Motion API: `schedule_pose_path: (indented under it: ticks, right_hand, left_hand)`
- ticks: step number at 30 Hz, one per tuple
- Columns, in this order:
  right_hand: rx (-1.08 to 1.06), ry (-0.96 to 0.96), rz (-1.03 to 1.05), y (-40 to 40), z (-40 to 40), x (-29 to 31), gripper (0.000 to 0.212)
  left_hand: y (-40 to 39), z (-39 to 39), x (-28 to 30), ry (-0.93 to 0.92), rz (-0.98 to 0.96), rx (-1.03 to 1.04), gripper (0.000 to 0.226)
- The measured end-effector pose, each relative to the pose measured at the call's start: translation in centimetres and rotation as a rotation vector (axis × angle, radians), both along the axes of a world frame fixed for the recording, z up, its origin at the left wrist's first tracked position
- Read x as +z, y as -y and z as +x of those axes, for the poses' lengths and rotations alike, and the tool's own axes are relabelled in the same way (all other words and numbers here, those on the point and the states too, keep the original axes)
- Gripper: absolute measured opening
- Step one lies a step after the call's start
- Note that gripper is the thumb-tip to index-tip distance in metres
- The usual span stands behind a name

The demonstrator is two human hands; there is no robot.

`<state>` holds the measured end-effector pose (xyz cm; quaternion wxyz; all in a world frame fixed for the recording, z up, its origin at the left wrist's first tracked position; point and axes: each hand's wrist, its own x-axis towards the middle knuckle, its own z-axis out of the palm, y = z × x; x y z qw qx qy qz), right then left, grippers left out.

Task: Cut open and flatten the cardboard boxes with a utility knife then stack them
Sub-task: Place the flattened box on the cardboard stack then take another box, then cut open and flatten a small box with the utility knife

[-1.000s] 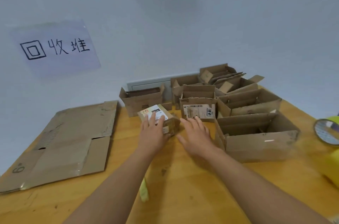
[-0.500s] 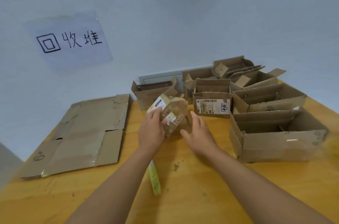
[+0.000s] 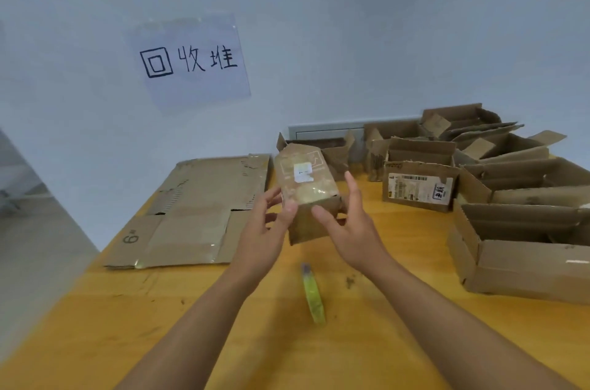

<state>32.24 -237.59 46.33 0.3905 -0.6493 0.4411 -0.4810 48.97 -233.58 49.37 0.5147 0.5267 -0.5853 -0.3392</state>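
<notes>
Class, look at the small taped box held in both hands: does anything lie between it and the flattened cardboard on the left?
Nothing visible does. The small taped box sits just right of the flattened cardboard, with only bare tabletop between.

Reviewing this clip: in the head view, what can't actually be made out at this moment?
- Small box: its far and under sides are hidden by the box itself and by the left hand and right hand.
- Utility knife: blurred; blade state unreadable.
- Large open box: right end cut off by the frame edge.
- Shipping label: print too small to read.
- Rear boxes: contents hidden by their walls and flaps.
</notes>
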Motion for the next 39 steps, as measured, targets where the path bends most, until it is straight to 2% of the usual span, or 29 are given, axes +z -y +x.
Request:
schedule_pose_path:
  ticks: [3, 5, 9, 12, 16, 19, 21, 23, 26, 28, 30, 33, 37, 39]
  right_hand:
    - [0.039, 0.185, 0.045, -0.4, 1.1, 0.5, 0.089]
    - [0.076, 0.230, 0.062, -1.0, 1.9, 0.6, 0.071]
    - [0.045, 0.164, 0.108, -1.9, 2.6, 0.9, 0.027]
    - [-0.005, 0.080, 0.146, -1.7, 2.9, 1.3, 0.021]
    - [-0.066, 0.103, 0.247, -1.4, 3.8, 1.4, 0.031]
    - [0.032, 0.138, 0.292, -1.4, 4.1, 1.1, 0.034]
    - [0.075, 0.055, 0.269, -1.6, 3.8, 0.3, 0.042]
    - [0.057, -0.252, 0.150, -1.6, 2.9, -1.2, 0.052]
    - [0.070, -0.838, 0.025, -2.5, 1.5, -3.9, 0.050]
    - [0.120, -1.014, 0.017, -3.6, 1.3, -5.0, 0.054]
    - [0.149, -1.049, -0.016, -4.3, 1.6, -5.7, 0.057]
    - [0.152, -0.997, 0.000, -4.4, 2.1, -6.1, 0.052]
    - [0.139, -0.847, 0.099, -4.0, 1.1, -6.0, 0.033]
    - [0.104, -0.768, 0.124, -3.6, 0.5, -5.5, 0.031]
  left_hand:
    - [-1.4, 1.8, -0.9, 0.255, -0.052, -0.032, 0.074]
    - [-1.8, 2.9, -1.9, 0.391, -0.104, -0.034, 0.085]
    - [-2.7, 4.5, -3.2, 0.512, -0.189, -0.081, 0.103]
    - [-3.4, 4.6, -3.9, 0.652, -0.320, -0.039, 0.113]
    - [-3.5, 4.6, -5.3, 0.736, -0.477, 0.095, 0.106]
    - [-3.4, 4.8, -5.5, 0.705, -0.515, 0.202, 0.095]
    - [-3.4, 5.3, -5.4, 0.649, -0.515, 0.264, 0.092]
    - [-3.4, 5.8, -5.4, 0.635, -0.510, 0.302, 0.095]
    - [-3.3, 6.2, -5.6, 0.625, -0.484, 0.339, 0.098]
    - [-3.1, 6.1, -5.9, 0.618, -0.471, 0.341, 0.099]
    - [-2.8, 5.8, -6.1, 0.618, -0.476, 0.334, 0.100]
    - [-2.5, 5.2, -6.5, 0.582, -0.485, 0.315, 0.099]
    - [-2.4, 5.1, -6.4, 0.530, -0.449, 0.289, 0.100]
    - [-2.2, 5.2, -6.3, 0.514, -0.446, 0.269, 0.098]
